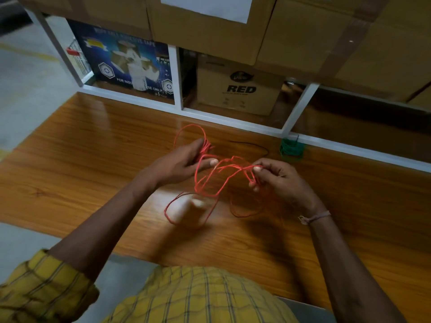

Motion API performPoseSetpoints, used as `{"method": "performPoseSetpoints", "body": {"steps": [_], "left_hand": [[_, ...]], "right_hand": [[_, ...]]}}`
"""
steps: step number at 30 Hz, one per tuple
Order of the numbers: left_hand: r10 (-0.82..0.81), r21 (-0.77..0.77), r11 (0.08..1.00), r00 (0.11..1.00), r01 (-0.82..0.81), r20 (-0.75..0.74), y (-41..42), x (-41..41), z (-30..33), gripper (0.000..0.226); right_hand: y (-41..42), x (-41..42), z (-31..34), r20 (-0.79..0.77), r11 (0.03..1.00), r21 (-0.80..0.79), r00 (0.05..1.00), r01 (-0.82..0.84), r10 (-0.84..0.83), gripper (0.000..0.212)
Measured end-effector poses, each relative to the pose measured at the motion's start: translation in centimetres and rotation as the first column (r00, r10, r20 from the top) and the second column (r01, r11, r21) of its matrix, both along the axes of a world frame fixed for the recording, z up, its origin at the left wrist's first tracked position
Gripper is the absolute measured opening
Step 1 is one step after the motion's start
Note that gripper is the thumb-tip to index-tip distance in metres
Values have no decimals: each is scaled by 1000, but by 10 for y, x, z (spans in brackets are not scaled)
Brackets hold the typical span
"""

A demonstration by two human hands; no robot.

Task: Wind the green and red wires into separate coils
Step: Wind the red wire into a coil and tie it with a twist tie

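Note:
A tangle of red wire (211,180) hangs in loose loops between both hands above the wooden table (93,155). My left hand (179,163) grips a bunch of its loops near the fingertips, with one loop arching up behind it. My right hand (277,178) pinches another part of the red wire between thumb and fingers. Lower loops sag down to the tabletop. The green wire (291,149) lies wound in a small coil at the back right of the table, apart from both hands.
A thin black wire (251,145) lies on the table behind the hands. A white shelf frame (177,80) runs along the table's far edge, holding a blue tape box (126,64) and a brown carton marked RED (240,87). Large cardboard boxes (210,26) sit above.

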State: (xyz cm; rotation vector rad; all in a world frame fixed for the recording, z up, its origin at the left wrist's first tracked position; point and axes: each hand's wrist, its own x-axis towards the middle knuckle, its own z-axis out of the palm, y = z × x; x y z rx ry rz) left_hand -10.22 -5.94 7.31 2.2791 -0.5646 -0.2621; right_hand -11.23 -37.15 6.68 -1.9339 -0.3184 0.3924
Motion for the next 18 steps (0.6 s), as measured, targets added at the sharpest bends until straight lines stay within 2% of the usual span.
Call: {"method": "performPoseSetpoints", "body": {"steps": [3, 6, 8, 10, 14, 16, 18], "left_hand": [[119, -117, 986, 993, -121, -22, 14, 1, -2, 30], [253, -197, 945, 965, -261, -64, 30, 5, -2, 34], [304, -203, 929, 951, -309, -56, 41, 8, -3, 31], [320, -173, 929, 945, -326, -62, 44, 9, -5, 27], [340, -146, 924, 934, -354, -109, 37, 7, -12, 42], [378, -145, 910, 921, -389, -98, 36, 7, -18, 41], [422, -146, 890, 902, -431, -94, 34, 6, -19, 40]], "right_hand": [[1, 9, -15, -12, 991, -74, 993, 112, -113, 27], [-5, 15, -21, -54, 975, -175, 987, 137, -149, 26], [-7, 12, -21, -74, 964, -228, 985, 134, -154, 29], [-6, 8, -19, -53, 950, -286, 988, 125, -146, 43], [-6, 11, -24, -45, 900, -415, 986, 130, -163, 52], [-12, 16, -33, -60, 849, -487, 962, 206, -268, 69], [-23, 22, -45, -21, 738, -571, 892, 361, -452, 83]]}}
